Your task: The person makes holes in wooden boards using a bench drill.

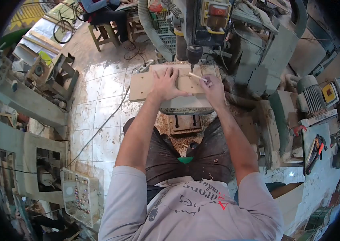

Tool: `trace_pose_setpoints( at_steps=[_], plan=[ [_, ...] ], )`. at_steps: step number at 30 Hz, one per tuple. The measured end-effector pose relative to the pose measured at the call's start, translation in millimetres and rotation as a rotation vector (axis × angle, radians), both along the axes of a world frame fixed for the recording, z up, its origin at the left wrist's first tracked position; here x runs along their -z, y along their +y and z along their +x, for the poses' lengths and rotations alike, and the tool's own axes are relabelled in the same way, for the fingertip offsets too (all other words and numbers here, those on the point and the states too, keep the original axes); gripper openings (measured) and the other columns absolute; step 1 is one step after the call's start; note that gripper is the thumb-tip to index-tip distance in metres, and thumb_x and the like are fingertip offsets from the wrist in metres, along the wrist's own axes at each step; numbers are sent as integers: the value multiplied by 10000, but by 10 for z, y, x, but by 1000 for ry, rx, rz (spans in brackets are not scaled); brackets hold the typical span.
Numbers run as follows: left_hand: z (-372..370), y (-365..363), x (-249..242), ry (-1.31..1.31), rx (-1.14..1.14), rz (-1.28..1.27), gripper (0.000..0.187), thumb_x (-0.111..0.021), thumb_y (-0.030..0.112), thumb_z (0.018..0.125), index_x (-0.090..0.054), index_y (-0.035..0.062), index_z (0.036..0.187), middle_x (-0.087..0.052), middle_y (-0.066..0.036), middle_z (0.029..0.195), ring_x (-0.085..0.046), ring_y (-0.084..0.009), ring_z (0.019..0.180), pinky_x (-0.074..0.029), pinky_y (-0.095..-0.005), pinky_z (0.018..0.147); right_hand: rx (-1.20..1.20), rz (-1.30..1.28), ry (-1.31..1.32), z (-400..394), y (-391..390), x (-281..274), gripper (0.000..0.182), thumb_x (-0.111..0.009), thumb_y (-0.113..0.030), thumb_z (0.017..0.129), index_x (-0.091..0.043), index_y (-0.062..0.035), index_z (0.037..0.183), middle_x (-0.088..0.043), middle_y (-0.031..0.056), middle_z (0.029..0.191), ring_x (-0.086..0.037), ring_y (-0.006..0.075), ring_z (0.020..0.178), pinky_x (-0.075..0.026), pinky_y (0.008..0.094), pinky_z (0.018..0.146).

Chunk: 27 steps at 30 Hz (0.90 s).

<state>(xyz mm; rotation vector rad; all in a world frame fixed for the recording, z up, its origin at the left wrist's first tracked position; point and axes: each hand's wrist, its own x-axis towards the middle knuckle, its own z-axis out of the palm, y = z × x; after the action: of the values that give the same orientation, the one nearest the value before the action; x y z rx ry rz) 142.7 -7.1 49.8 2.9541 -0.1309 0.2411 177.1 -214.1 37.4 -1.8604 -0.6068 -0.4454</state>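
Note:
My left hand (164,85) lies with fingers spread on a wooden board (141,82) that has several small drilled holes. In my right hand (213,89), a pale thin stick (196,76) is pinched, its far end close to the drill bit. The drill press chuck (194,54) hangs above the board, between and beyond my hands. Under the board is the machine's table (186,102), seen at its near edge. Whether the bit touches the wood is too small to tell.
A ribbed hose (148,30) runs beside the drill press. A person (111,16) sits on a wooden stool (102,37) at the back. On the right are an electric motor (311,95) and pliers (319,146). A white crate (81,197) stands at lower left; wood chips litter the floor.

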Motion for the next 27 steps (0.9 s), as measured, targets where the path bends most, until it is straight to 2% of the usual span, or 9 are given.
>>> trace_pose_setpoints(
  at_steps=[3, 8, 15, 17, 20, 27],
  plan=[
    [-15, 2, -20, -6, -33, 54, 1271, -580, 863, 557, -291, 6, 1450, -313, -211, 1483, -272, -336, 1402, -79, -689, 1094, 23, -36, 45, -5, -78, 106, 183, -668, -129, 860, -641, 17, 967, -651, 114, 819, -605, 144, 711, -474, 293, 620],
    [-14, 5, -17, 41, 4, 11, 1272, -576, 878, 541, -294, 46, 1461, -302, -212, 1488, -266, -367, 1399, -91, -687, 1093, -34, 108, 261, -54, -174, 153, 191, -683, -151, 857, -655, 2, 968, -654, 54, 828, -596, 121, 732, -468, 273, 639],
    [-27, -3, -9, 43, 1, 0, 1209, -558, 885, 550, -324, 134, 1469, -296, -234, 1487, -286, -389, 1389, -66, -682, 1095, -122, 66, 297, 34, -210, 241, 194, -681, -158, 863, -664, 1, 974, -622, 43, 866, -544, 110, 768, -449, 269, 684],
    [-27, -3, -25, 50, 19, -10, 1164, -551, 887, 556, -354, 187, 1464, -303, -251, 1481, -293, -403, 1384, -52, -685, 1091, -128, 23, 248, 53, -194, 238, 207, -677, -162, 868, -670, 4, 991, -601, 50, 902, -526, 124, 774, -444, 275, 696],
    [-30, -3, -42, 58, 19, 5, 1143, -549, 887, 557, -371, 206, 1457, -312, -259, 1474, -296, -401, 1384, -50, -688, 1086, -169, -37, 225, 51, -174, 184, 220, -672, -170, 876, -674, 6, 1009, -593, 64, 927, -550, 147, 789, -451, 280, 696],
    [-8, 6, -15, 63, 2, 23, 1194, -556, 885, 555, -331, 156, 1473, -302, -234, 1487, -294, -380, 1388, -59, -678, 1094, -235, -111, 198, 219, -148, 110, 211, -657, -167, 882, -678, -6, 1017, -602, 92, 922, -599, 190, 853, -474, 303, 716]
  ],
)
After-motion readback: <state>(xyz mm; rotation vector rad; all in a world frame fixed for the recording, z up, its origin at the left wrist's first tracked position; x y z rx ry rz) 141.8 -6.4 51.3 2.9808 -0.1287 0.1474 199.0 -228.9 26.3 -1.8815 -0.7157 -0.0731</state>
